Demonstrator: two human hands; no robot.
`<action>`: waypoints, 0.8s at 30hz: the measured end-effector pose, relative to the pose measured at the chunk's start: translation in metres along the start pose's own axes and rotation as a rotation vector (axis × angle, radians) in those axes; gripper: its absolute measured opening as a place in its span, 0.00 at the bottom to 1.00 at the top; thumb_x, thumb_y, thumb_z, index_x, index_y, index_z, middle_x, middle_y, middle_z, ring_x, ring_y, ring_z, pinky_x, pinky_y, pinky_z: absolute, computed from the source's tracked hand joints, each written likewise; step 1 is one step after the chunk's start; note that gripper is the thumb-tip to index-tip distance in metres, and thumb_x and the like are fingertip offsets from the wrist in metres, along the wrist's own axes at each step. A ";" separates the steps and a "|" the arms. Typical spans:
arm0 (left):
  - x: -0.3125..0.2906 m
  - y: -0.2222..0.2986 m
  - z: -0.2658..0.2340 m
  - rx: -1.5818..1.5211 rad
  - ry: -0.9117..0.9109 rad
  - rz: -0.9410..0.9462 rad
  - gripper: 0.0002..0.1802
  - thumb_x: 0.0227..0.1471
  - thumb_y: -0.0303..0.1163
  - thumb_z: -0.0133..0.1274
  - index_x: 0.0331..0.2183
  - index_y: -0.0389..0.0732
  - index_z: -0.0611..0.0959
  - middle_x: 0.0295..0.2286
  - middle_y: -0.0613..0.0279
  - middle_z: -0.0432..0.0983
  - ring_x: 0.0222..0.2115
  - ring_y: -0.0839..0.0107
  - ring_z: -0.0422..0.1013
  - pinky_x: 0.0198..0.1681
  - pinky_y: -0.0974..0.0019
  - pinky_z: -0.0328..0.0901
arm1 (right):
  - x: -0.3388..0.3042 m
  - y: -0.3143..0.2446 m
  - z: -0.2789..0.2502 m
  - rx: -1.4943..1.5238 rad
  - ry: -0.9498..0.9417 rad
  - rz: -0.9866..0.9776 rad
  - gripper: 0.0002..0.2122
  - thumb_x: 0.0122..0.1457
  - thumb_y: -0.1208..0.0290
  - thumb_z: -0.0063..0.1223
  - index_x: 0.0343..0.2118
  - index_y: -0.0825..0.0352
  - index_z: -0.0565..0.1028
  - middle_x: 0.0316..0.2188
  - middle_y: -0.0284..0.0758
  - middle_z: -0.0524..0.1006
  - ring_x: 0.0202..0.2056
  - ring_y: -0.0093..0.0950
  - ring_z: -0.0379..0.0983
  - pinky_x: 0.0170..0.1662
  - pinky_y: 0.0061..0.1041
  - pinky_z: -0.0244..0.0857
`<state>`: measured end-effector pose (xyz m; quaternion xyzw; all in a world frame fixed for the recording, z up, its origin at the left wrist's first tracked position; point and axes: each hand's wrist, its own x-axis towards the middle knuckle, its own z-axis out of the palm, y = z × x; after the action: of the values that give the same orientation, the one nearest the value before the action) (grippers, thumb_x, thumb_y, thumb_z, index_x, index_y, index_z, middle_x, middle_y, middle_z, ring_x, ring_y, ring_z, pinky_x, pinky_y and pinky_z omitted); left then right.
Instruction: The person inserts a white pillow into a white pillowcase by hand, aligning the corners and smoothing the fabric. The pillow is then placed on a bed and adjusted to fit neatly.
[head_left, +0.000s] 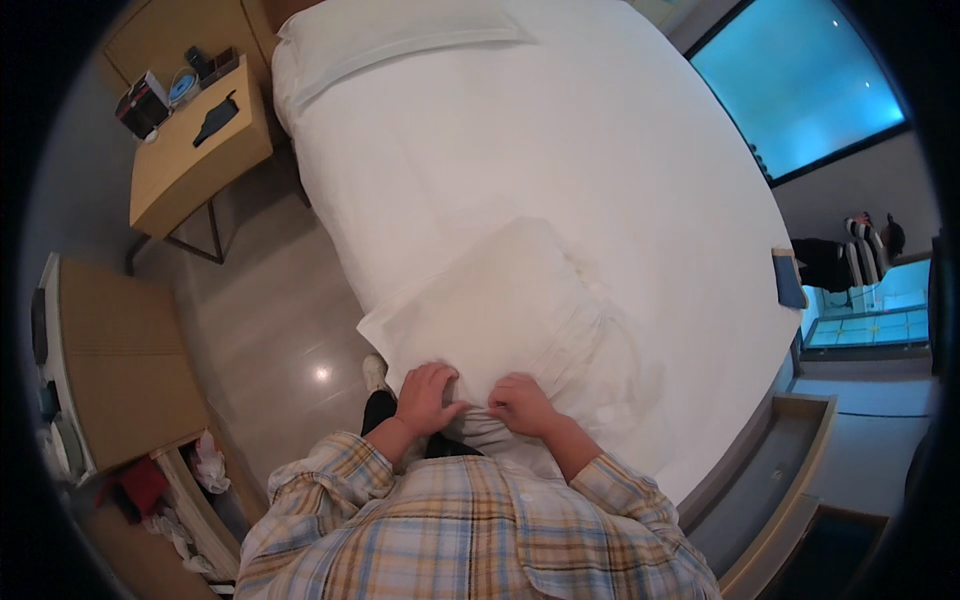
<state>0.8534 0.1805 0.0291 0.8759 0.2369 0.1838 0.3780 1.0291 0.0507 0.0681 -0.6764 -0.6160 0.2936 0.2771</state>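
Observation:
A white pillow (480, 300) in a white case lies at the near end of the bed, in front of my body. My left hand (428, 398) grips its near edge, fingers curled over the cloth and thumb pointing right. Just to the right, my right hand (522, 404) pinches the case's near edge between thumb and fingers. Between and below both hands the cloth hangs in gathered folds. Creases run along the pillow's right side, and its left corner sticks out past the bed edge. The undersides of my fingers are hidden.
The bed (620, 130) has a white sheet; another white pillow (420, 40) lies at its far end. A wooden desk (170, 190) with small items stands far left, a cardboard-brown cabinet (125, 360) nearer. At right are an open drawer (760, 490) and a person (865, 255) in stripes.

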 end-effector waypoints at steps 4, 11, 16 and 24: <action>0.015 0.015 0.006 0.051 -0.138 0.040 0.11 0.38 0.34 0.60 0.27 0.43 0.77 0.37 0.60 0.71 0.40 0.57 0.67 0.42 0.55 0.61 | 0.010 0.017 -0.016 -0.031 0.082 0.061 0.04 0.43 0.77 0.51 0.24 0.61 0.75 0.26 0.35 0.73 0.34 0.37 0.69 0.39 0.35 0.61; 0.022 0.027 0.016 -0.204 -0.452 0.006 0.08 0.42 0.31 0.58 0.26 0.41 0.77 0.26 0.56 0.73 0.30 0.55 0.70 0.33 0.58 0.64 | 0.010 0.075 -0.080 -0.486 0.572 0.360 0.12 0.45 0.82 0.45 0.30 0.59 0.76 0.38 0.31 0.76 0.46 0.33 0.66 0.51 0.35 0.54; 0.016 0.037 0.015 -0.273 -0.551 0.012 0.06 0.42 0.30 0.58 0.26 0.42 0.78 0.26 0.58 0.73 0.30 0.57 0.70 0.33 0.60 0.64 | -0.006 0.098 -0.108 -0.463 0.335 0.116 0.09 0.50 0.77 0.49 0.33 0.58 0.75 0.39 0.30 0.75 0.45 0.32 0.67 0.51 0.32 0.54; 0.012 0.028 0.026 -0.140 -0.689 0.030 0.06 0.43 0.32 0.57 0.26 0.43 0.78 0.27 0.59 0.73 0.32 0.56 0.70 0.33 0.59 0.64 | -0.065 0.105 -0.099 -0.128 0.161 0.333 0.03 0.52 0.73 0.43 0.27 0.61 0.71 0.29 0.39 0.74 0.37 0.41 0.69 0.40 0.39 0.60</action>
<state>0.8841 0.1553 0.0347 0.8619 0.0692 -0.1014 0.4920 1.1681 -0.0244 0.0611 -0.8065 -0.4888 0.2405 0.2297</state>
